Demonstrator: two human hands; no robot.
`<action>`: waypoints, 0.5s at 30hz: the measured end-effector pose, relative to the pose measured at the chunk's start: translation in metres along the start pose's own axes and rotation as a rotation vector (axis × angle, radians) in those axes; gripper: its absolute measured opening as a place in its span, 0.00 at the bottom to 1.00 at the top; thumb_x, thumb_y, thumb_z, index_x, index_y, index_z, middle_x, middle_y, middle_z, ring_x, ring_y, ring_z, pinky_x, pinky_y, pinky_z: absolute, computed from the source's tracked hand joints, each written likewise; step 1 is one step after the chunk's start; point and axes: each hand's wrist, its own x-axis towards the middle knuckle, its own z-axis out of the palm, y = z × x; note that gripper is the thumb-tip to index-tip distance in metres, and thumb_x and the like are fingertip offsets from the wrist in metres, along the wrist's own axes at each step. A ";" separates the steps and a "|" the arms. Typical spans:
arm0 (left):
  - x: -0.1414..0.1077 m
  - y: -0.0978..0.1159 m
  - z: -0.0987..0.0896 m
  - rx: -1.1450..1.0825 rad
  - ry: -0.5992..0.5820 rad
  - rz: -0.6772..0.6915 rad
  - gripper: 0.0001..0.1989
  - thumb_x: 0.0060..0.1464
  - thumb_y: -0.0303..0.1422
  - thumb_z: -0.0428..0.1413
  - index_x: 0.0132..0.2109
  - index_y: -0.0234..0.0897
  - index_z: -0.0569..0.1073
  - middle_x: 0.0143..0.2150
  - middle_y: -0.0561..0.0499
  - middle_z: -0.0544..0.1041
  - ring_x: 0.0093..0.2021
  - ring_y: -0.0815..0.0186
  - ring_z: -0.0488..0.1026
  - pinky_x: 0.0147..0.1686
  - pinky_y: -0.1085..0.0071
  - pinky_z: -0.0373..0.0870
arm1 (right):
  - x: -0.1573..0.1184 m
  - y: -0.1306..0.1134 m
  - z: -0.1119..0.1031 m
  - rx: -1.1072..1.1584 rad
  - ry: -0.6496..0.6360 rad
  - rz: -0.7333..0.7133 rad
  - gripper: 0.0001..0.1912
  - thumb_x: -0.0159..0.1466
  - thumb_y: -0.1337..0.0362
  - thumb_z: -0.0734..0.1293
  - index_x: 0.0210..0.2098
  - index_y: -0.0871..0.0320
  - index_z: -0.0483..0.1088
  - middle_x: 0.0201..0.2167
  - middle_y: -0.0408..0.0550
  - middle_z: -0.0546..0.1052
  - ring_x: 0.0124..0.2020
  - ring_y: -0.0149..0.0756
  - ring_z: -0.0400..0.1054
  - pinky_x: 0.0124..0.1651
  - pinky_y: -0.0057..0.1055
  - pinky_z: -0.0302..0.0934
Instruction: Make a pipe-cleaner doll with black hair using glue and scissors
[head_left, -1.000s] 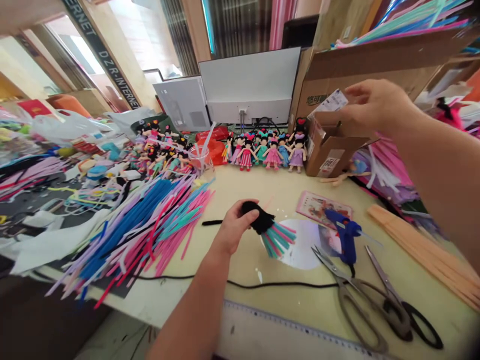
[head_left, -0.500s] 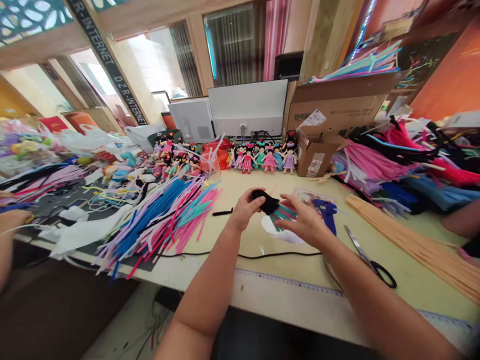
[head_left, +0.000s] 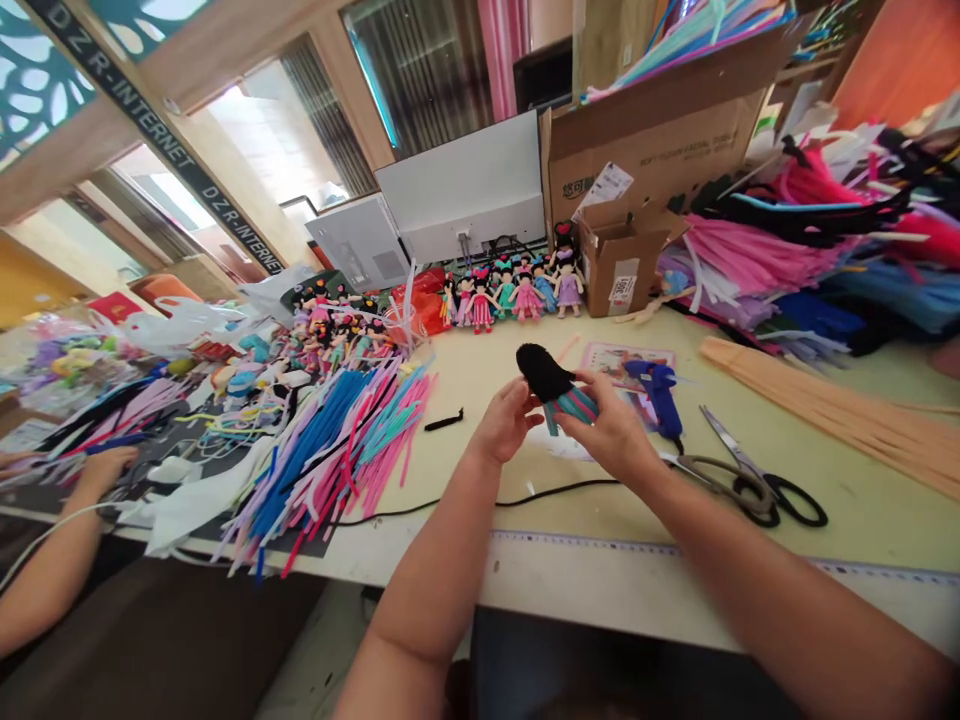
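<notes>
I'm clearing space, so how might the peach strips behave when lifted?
The peach strips probably feel light for their length, being so thin. They may sag, being long, and could splay, since they fan wider toward the right.

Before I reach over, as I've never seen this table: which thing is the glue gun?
Find the big cardboard box at the back, then the small box in front of it. Closer in, the glue gun lies just right of the right hand. It is blue and pistol-shaped, unlike the metal-bladed scissors and flat pink-edged card beside it.
</notes>
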 end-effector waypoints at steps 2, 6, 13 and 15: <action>0.001 -0.003 0.001 -0.034 0.075 0.004 0.19 0.42 0.44 0.66 0.38 0.38 0.75 0.35 0.52 0.76 0.35 0.68 0.71 0.34 0.71 0.65 | -0.002 -0.005 -0.001 -0.045 -0.019 -0.034 0.26 0.56 0.58 0.68 0.54 0.49 0.62 0.38 0.47 0.77 0.37 0.45 0.73 0.38 0.38 0.63; 0.005 -0.003 0.003 -0.074 0.208 0.016 0.15 0.43 0.41 0.65 0.33 0.36 0.73 0.30 0.53 0.75 0.30 0.70 0.69 0.32 0.72 0.65 | -0.003 -0.007 -0.001 -0.104 -0.012 -0.070 0.28 0.56 0.58 0.69 0.55 0.50 0.63 0.42 0.50 0.77 0.42 0.49 0.72 0.41 0.41 0.63; -0.003 0.001 0.007 -0.054 -0.030 0.109 0.24 0.42 0.49 0.64 0.44 0.39 0.76 0.41 0.48 0.78 0.40 0.64 0.72 0.34 0.71 0.67 | 0.000 -0.003 0.001 0.257 -0.071 0.039 0.26 0.56 0.58 0.69 0.52 0.52 0.63 0.33 0.44 0.75 0.29 0.37 0.71 0.32 0.34 0.63; -0.006 0.002 0.009 -0.009 -0.123 0.136 0.26 0.42 0.47 0.65 0.46 0.39 0.76 0.46 0.45 0.77 0.43 0.62 0.73 0.35 0.70 0.68 | 0.001 -0.004 0.001 0.413 -0.103 0.057 0.25 0.55 0.58 0.69 0.50 0.54 0.63 0.31 0.43 0.75 0.27 0.35 0.70 0.30 0.33 0.63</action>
